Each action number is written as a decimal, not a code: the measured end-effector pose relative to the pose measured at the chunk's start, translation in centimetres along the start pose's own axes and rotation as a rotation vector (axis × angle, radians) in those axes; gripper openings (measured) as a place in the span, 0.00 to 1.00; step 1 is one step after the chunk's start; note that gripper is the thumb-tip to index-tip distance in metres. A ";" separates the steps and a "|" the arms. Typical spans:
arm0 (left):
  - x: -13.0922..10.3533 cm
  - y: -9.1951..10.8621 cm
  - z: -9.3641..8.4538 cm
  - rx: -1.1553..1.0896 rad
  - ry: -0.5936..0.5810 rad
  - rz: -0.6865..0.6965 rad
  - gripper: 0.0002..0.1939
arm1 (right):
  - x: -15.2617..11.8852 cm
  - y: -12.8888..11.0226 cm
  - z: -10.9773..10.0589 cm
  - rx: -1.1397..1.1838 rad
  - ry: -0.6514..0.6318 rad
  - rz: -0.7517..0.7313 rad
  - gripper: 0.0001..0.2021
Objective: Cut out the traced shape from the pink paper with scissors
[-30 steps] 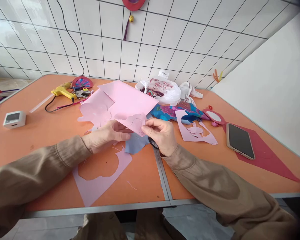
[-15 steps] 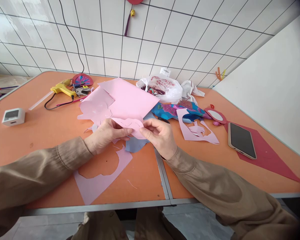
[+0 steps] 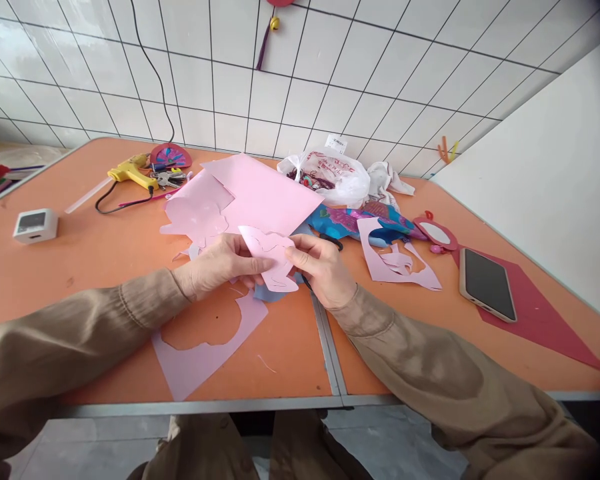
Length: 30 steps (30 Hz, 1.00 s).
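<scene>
A pink paper cutout (image 3: 274,257) with wavy edges and drawn pencil lines is held up between my two hands above the table. My left hand (image 3: 225,262) pinches its left side, thumb in front and fingers behind. On the right edge, my right hand (image 3: 325,267) grips it between thumb and fingertips. Behind it lie large pink paper sheets (image 3: 265,193). Blue paper (image 3: 275,291) shows beneath the hands, and dark scissor handles (image 3: 333,241) partly show behind the right hand. A pink paper offcut (image 3: 200,367) with a curved gap rests nearer the table's front edge.
A yellow glue gun (image 3: 133,173) and keys (image 3: 170,178) lie at the back left, a white device (image 3: 36,225) at far left. At the right are another pink offcut (image 3: 375,257), a phone (image 3: 487,283) on red paper (image 3: 535,313), and a white plastic bag (image 3: 353,183) farther back.
The pink cutout has been turned in my hands, so its left tip points up and its lower part hangs down. The whole view has shifted slightly.
</scene>
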State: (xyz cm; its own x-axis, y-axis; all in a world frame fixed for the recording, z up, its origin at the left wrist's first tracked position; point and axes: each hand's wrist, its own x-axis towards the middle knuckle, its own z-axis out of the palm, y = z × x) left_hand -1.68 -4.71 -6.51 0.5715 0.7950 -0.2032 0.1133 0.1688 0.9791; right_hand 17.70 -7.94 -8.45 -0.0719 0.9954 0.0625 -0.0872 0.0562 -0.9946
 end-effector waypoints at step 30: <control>-0.9 -0.4 0.1 -0.125 -0.238 0.154 0.24 | -0.6 -1.0 0.2 0.102 0.050 -0.083 0.16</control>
State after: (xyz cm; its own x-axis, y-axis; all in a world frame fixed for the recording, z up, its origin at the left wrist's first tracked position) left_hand -2.21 -5.55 -6.72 0.7504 0.6603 -0.0312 -0.0818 0.1397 0.9868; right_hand 17.67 -8.58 -7.47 -0.0110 0.9904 0.1376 -0.1913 0.1330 -0.9725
